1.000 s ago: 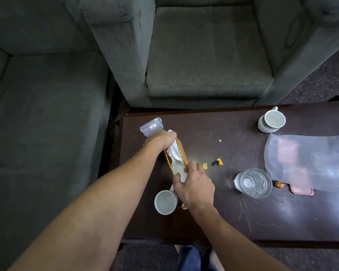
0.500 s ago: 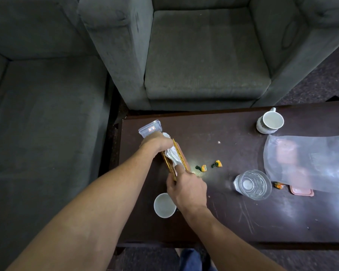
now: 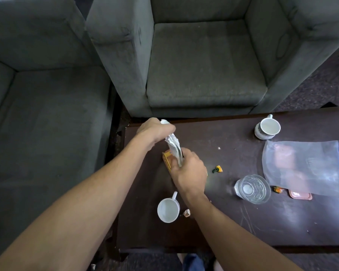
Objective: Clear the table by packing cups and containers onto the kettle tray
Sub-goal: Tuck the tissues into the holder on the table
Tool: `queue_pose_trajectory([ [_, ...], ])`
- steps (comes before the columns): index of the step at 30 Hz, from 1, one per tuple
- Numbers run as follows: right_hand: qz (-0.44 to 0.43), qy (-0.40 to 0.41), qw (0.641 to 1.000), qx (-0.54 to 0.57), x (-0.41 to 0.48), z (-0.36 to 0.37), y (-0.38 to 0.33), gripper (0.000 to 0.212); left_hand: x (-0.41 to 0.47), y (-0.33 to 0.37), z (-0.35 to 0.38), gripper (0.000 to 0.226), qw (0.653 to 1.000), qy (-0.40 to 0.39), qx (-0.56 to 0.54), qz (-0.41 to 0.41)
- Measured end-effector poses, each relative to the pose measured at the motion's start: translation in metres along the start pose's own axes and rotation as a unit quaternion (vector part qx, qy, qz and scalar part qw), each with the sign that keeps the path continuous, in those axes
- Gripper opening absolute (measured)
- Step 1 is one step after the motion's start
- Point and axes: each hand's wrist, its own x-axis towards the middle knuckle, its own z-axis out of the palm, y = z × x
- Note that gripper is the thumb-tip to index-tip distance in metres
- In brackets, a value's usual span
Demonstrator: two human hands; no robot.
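A dark brown table (image 3: pixel 282 222), scuffed and scratched near its front edge, is seen from above; a grey armchair (image 3: pixel 204 61) is set against its far side and a grey sofa (image 3: pixel 37 118) lies to the left, with dark carpet (image 3: pixel 325 85) visible at the right. The left hand (image 3: pixel 155 131) is closed around the top of a crumpled silvery wrapper (image 3: pixel 173 146), which is held above the table's far left corner. The right hand (image 3: pixel 190 173) is curled around the wrapper's lower end, where it meets an orange packet (image 3: pixel 167 159); how tightly the packet itself is gripped cannot be told. A white cup (image 3: pixel 168 210) is shown upright near the front left edge, just beside the right wrist, with a small scrap (image 3: pixel 187 212) next to it. A second white cup (image 3: pixel 269 127) stands at the far right. A clear glass (image 3: pixel 252 188) stands right of centre, and an orange sweet wrapper (image 3: pixel 217 169) lies between it and the right hand. A translucent plastic bag (image 3: pixel 305 167) is spread at the right, partly covering a pink lid (image 3: pixel 299 196).
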Motion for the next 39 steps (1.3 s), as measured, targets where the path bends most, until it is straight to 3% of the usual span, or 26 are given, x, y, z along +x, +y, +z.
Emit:
queue_pose_trajectory([
  [2, 0.019, 0.032, 0.998, 0.044, 0.003, -0.007, -0.001, 0.012, -0.008, 0.003, 0.002, 0.052, 0.997, 0.014, -0.079, -0.009],
  [4, 0.053, 0.063, 0.987, 0.140, 0.006, -0.014, -0.001, 0.016, -0.020, 0.000, 0.007, 0.072, 0.979, 0.032, -0.196, -0.050],
  [7, 0.097, 0.043, 0.950, 0.293, 0.010, -0.025, -0.002, 0.020, -0.033, -0.018, 0.026, 0.078, 0.903, -0.130, -0.393, -0.115],
  [9, 0.116, 0.004, 0.918, 0.380, 0.012, -0.032, -0.004, 0.014, -0.044, -0.030, 0.045, 0.067, 0.858, -0.218, -0.457, -0.082],
  [10, 0.118, -0.017, 0.903, 0.412, 0.011, -0.034, -0.005, 0.013, -0.049, -0.035, 0.053, 0.054, 0.851, -0.222, -0.471, -0.067],
  [13, 0.117, -0.063, 0.888, 0.440, 0.007, -0.039, -0.001, 0.015, -0.051, -0.036, 0.065, 0.030, 0.856, -0.172, -0.485, -0.052],
  [21, 0.122, -0.119, 0.880, 0.443, -0.014, -0.043, 0.018, 0.011, -0.020, -0.016, 0.037, 0.018, 0.814, -0.079, -0.576, -0.021],
  [25, 0.073, -0.105, 0.925, 0.359, -0.016, -0.042, 0.025, 0.014, -0.014, -0.019, 0.030, 0.022, 0.834, -0.068, -0.547, -0.014],
  [28, 0.011, -0.042, 0.977, 0.208, -0.017, -0.038, 0.029, 0.009, -0.010, -0.029, 0.034, 0.033, 0.864, -0.076, -0.497, -0.020],
  [30, -0.043, 0.012, 0.995, 0.090, -0.019, -0.034, 0.030, 0.017, -0.006, -0.037, 0.035, 0.042, 0.880, -0.074, -0.468, -0.035],
  [33, -0.107, 0.016, 0.994, -0.022, -0.023, -0.026, 0.030, 0.008, 0.004, -0.046, 0.034, 0.052, 0.911, -0.059, -0.404, -0.065],
  [36, -0.118, -0.042, 0.988, -0.091, -0.030, -0.010, 0.032, 0.024, 0.007, -0.049, 0.029, 0.068, 0.924, -0.100, -0.357, -0.094],
  [39, -0.120, -0.076, 0.981, -0.135, -0.034, 0.002, 0.039, 0.030, 0.006, -0.045, 0.027, 0.059, 0.958, -0.105, -0.250, -0.090],
])
